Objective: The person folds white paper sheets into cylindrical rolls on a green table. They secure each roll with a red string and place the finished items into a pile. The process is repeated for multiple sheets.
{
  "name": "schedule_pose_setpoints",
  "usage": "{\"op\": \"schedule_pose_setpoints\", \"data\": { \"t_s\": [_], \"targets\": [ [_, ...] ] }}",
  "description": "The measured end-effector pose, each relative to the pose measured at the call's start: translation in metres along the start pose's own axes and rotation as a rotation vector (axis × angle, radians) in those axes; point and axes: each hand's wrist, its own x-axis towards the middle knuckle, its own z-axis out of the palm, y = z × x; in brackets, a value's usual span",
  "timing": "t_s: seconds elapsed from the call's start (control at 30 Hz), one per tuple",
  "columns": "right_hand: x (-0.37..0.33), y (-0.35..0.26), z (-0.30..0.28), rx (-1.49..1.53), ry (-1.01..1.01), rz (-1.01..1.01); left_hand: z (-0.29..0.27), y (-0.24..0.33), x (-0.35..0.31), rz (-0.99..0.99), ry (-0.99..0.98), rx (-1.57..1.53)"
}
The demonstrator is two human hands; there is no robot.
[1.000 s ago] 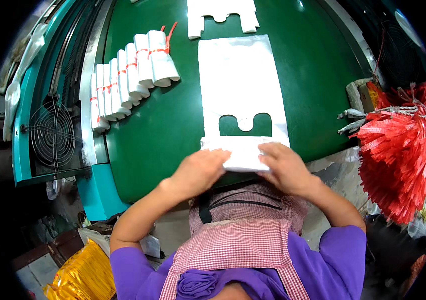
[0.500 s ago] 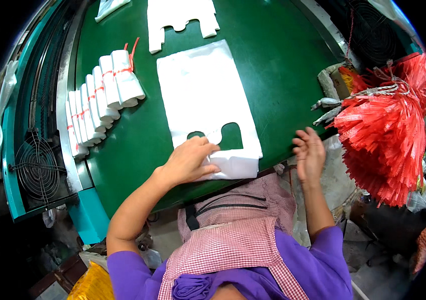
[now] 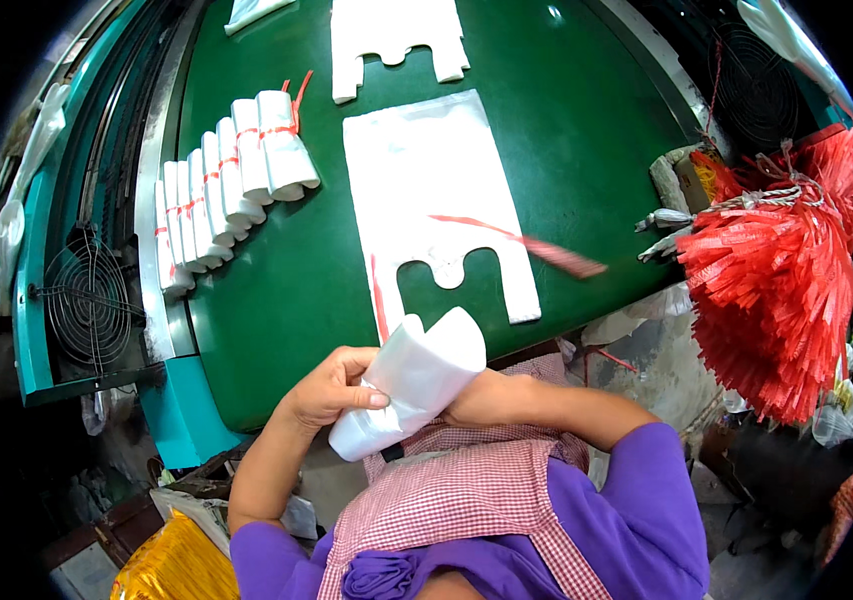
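My left hand (image 3: 331, 388) grips a folded bundle of white plastic bags (image 3: 411, 380), lifted off the green table (image 3: 276, 280) near its front edge. My right hand (image 3: 474, 400) is mostly hidden behind the bundle and holds it from the other side. A thin red plastic strip (image 3: 521, 240) runs from the bundle up and across to the right, its far end blurred. Just beyond lies a flat stack of white handled bags (image 3: 426, 190). A row of tied white bundles (image 3: 231, 175) with red bands lies at the left.
A large bunch of red plastic strips (image 3: 776, 270) hangs at the right of the table. More white bags (image 3: 396, 35) lie farther back. A round fan grille (image 3: 86, 300) sits in the teal frame at the left. A yellow sack (image 3: 171, 560) lies on the floor.
The folded bundle has been lifted off the flat stack and rolled up in both hands. My right hand, which reached toward the red bunch, has come back with a red strip.
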Motion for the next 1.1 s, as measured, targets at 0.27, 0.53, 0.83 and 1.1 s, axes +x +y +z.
{"op": "schedule_pose_setpoints", "data": {
  "t_s": [0.27,0.53,0.83,1.1],
  "targets": [
    [-0.032,-0.025,-0.065,-0.382,0.089,-0.278,-0.025,0.061,0.035,0.274,0.291,0.898],
    [0.036,0.020,-0.075,0.719,0.136,0.316,0.006,0.000,0.064,0.779,0.462,1.468],
    [0.035,-0.004,-0.042,-0.784,0.167,-0.253,-0.021,-0.027,0.061,0.839,0.450,0.833],
    [0.053,0.000,-0.061,0.315,0.073,0.423,-0.016,-0.030,0.059,0.822,0.461,0.921]
  ]
}}
